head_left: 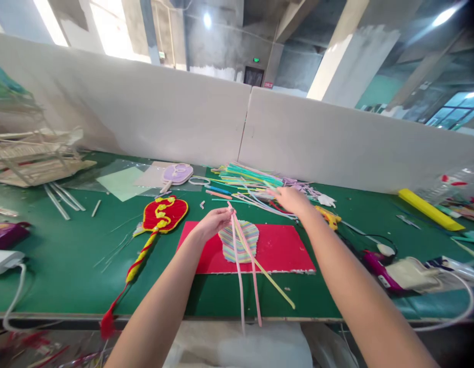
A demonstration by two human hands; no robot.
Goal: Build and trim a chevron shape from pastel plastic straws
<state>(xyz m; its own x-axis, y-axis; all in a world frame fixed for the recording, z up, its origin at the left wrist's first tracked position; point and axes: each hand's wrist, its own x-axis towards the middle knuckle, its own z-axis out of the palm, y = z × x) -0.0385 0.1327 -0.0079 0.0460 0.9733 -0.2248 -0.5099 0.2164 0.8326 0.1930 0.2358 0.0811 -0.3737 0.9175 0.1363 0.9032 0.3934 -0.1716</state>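
Observation:
My left hand (218, 221) is closed in a pinch round the top ends of several fuzzy pipe cleaners (255, 281), pink and yellow, whose long ends hang toward the table's front edge. Behind them lies a striped pastel panel (229, 244) with a scalloped outline, on a red board (283, 248). My right hand (292, 199) reaches out over a pile of loose pipe cleaners (252, 174) in green, yellow, pink and white. Its fingers are stretched toward the pile and look apart, with nothing clearly held in them.
Left of the board lies a red and yellow fan (165, 217) with a tassel. A purple fan (177, 174) is farther back. On the right are a yellow glue gun (329, 217), cables and a yellow bar (430, 209). A white partition (163, 112) borders the green table (87, 276).

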